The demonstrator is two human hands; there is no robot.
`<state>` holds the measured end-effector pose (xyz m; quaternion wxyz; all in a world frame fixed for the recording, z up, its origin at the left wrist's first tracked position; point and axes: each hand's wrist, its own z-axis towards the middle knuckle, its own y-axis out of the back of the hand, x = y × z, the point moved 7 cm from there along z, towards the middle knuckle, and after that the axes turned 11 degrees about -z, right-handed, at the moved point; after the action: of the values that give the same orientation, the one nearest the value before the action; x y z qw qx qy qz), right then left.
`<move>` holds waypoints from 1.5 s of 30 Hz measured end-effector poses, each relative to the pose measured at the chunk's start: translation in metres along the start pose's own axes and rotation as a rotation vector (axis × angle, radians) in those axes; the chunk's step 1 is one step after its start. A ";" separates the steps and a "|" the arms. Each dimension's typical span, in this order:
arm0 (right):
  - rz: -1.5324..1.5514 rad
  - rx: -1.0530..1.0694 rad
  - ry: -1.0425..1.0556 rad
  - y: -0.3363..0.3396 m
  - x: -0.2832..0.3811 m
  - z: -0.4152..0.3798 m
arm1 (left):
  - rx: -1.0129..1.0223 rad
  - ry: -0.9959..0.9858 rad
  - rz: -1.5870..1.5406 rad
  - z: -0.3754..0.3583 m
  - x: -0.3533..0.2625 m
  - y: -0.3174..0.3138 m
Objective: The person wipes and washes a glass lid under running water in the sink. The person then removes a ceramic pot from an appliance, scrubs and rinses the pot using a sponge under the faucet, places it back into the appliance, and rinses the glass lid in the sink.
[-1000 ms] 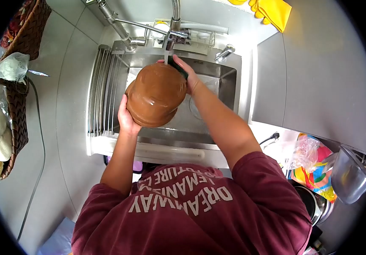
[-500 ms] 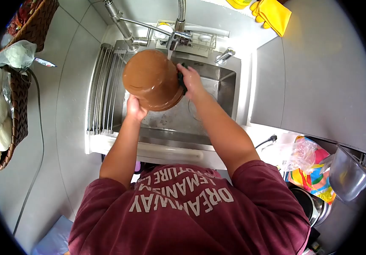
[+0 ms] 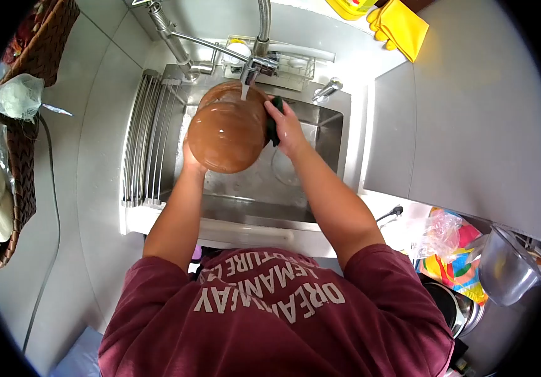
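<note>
Brown bowl point(image 3: 226, 129), glossy and wet, hangs bottom-up over the steel sink point(image 3: 320, 135), tilted so its base faces the camera. A thin stream from the tap point(image 3: 253, 66) lands on its upper edge, just beyond the fingertips of the right hand point(image 3: 288, 129). The left hand point(image 3: 190, 160) props the bowl from below and from the near left side; its fingers are mostly hidden behind the bowl, so I cannot tell how they are set, only that they carry the weight. The right hand's fingers are pressed together, clamping a dark green scouring sponge point(image 3: 273, 119) flat against the bowl's right wall.

The step in hand looks like scrubbing the outside of the bowl under running water. By my reading, the next move calls for turning the bowl within the left hand's grip so that fresh wall comes under the sponge, while keeping it over the sink and under the stream. A wet, smooth bowl is slippery, so the supporting grip needs to be firm.

A ribbed draining rack point(image 3: 148, 138) lies left of the left hand; yellow rubber gloves point(image 3: 402, 22) rest on the table well beyond the right hand.
</note>
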<state>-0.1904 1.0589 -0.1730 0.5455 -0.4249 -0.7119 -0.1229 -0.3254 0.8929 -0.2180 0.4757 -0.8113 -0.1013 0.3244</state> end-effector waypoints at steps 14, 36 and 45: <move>0.270 -0.041 -0.204 0.008 -0.077 -0.005 | -0.182 -0.071 0.651 -0.022 -0.042 -0.026; 0.076 0.111 -0.116 -0.059 0.047 0.011 | -0.154 -0.028 -0.129 0.018 -0.011 0.022; 0.189 0.106 -0.132 -0.044 -0.012 0.028 | -0.183 -0.088 0.042 -0.005 -0.046 -0.005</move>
<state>-0.2410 1.0443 -0.1811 0.5283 -0.4677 -0.7086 -0.0048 -0.3572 0.8704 -0.1922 0.3875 -0.8384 -0.1341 0.3590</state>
